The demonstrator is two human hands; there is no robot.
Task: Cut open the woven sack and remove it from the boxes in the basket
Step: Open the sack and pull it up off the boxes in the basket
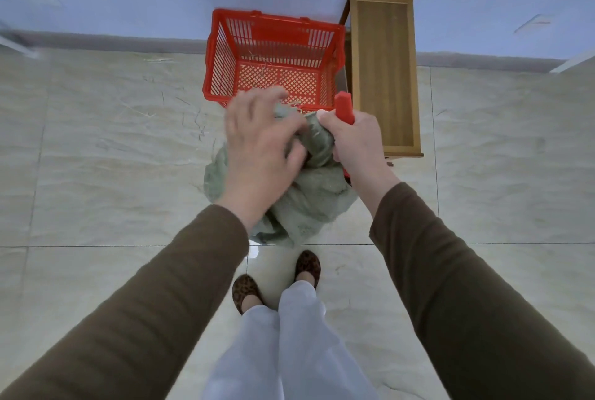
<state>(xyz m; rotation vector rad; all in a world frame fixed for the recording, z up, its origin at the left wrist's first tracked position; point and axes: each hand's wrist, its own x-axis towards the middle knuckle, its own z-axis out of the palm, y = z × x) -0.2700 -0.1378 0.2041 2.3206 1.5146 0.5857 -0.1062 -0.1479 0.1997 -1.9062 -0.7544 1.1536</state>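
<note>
A red plastic basket (225, 55) stands on the tiled floor against the wall, with only loose fibres on its mesh bottom; no boxes show in it. The grey-green woven sack (317, 200) hangs crumpled in front of the basket. My right hand (354, 139) is shut on a bunched part of the sack and on a red-handled cutter (344, 107), whose handle sticks up from my fist. My left hand (257, 145), blurred, has its fingers spread over the sack's top; whether it grips the fabric I cannot tell.
A narrow wooden stand (383, 71) is right of the basket, touching the wall. Stray fibres (193, 119) lie on the tiles left of the basket. My feet in patterned shoes (307, 266) are just below the hanging sack.
</note>
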